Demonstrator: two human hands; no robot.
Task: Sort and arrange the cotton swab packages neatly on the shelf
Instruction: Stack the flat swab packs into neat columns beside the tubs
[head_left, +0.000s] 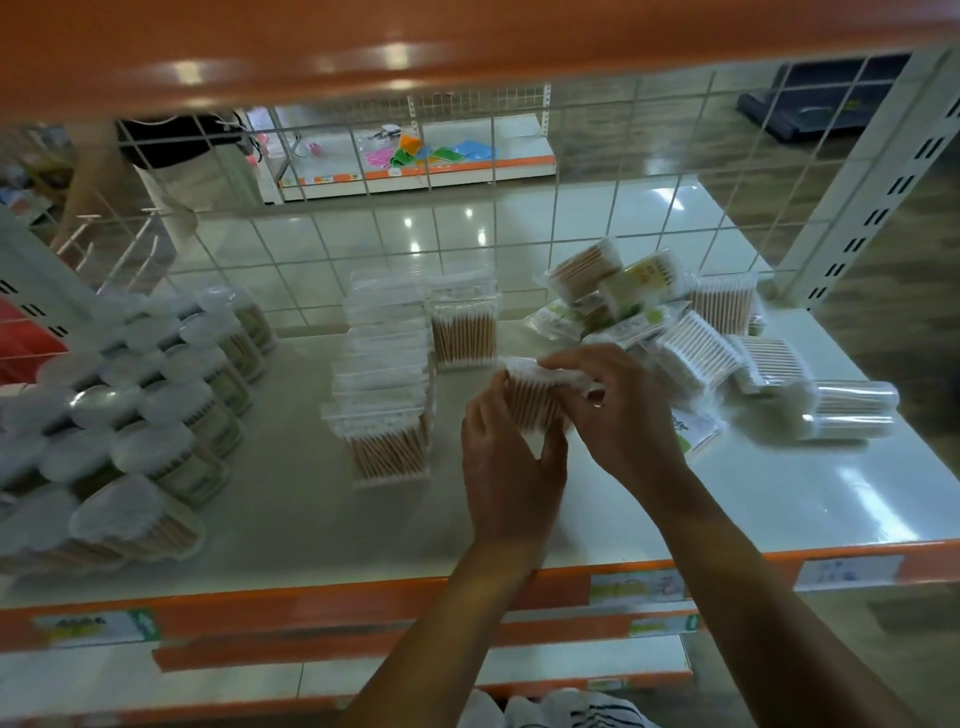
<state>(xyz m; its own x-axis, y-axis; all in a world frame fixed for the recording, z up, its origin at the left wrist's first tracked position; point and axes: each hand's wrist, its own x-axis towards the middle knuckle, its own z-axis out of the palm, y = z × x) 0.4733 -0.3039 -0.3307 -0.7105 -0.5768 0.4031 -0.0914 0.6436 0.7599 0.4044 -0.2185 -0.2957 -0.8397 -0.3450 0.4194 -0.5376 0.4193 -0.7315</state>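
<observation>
A clear bag of wooden-stick cotton swabs (540, 397) is held above the white shelf (322, 525) by both hands. My left hand (506, 462) grips its lower left side and my right hand (618, 410) pinches its top and right side. Left of it stands a row of upright swab bags (387, 395), and a shorter second row (464, 325) stands behind the held bag. A loose pile of mixed swab packages (675, 317) lies at the back right.
Round swab tubs (150, 415) fill the shelf's left part in rows. A clear cylinder pack (852, 410) lies on its side at the right. A wire grid back panel (467, 208), an orange upper shelf edge (467, 47) and a white upright post (872, 176) bound the space.
</observation>
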